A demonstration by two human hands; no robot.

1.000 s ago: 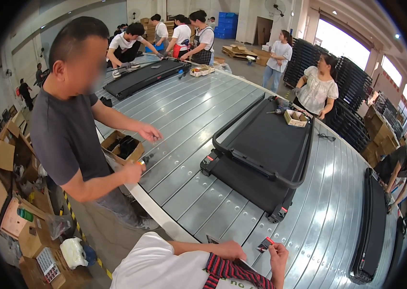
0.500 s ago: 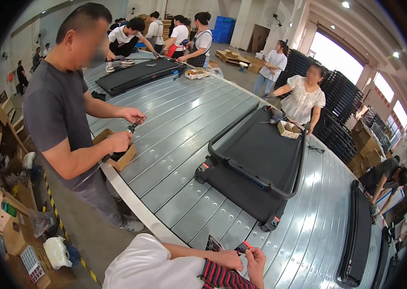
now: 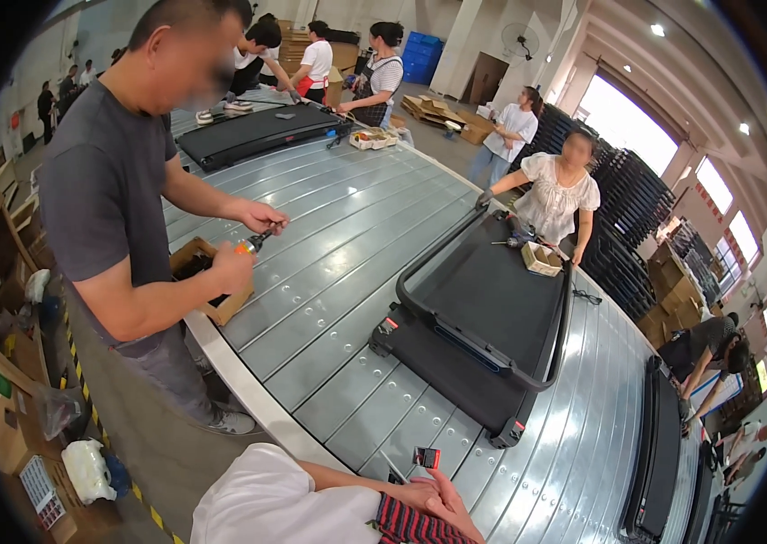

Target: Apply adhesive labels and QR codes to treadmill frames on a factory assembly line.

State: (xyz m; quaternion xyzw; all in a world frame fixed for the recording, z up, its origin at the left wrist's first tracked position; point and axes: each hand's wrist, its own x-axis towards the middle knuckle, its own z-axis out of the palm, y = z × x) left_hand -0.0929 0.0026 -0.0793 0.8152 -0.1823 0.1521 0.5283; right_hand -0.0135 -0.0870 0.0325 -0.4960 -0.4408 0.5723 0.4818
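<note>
My left hand (image 3: 412, 495) is closed at the lower edge, beside a thin, pale, pointed piece (image 3: 394, 468) that looks like a sheet seen edge-on. Against it, my right hand (image 3: 454, 513) is closed with its fingertips at a small black and red card (image 3: 427, 457). Red and black striped cloth (image 3: 424, 522) lies along my forearm and hides part of it. Beyond my hands rests a black treadmill (image 3: 465, 367) with a tubular handrail frame (image 3: 401, 283) on top.
All this is on a metal slatted table (image 3: 347, 399). At left a co-worker holds a tool with an orange part (image 3: 247, 246) over a cardboard box (image 3: 236, 304). Another person across the table touches the handrail. Further treadmills (image 3: 651, 453) lie right and far left.
My hands have drawn together, and the black and red card has moved left and upright. The co-worker's tool now shows its orange part. The person across has reached to the handrail.
</note>
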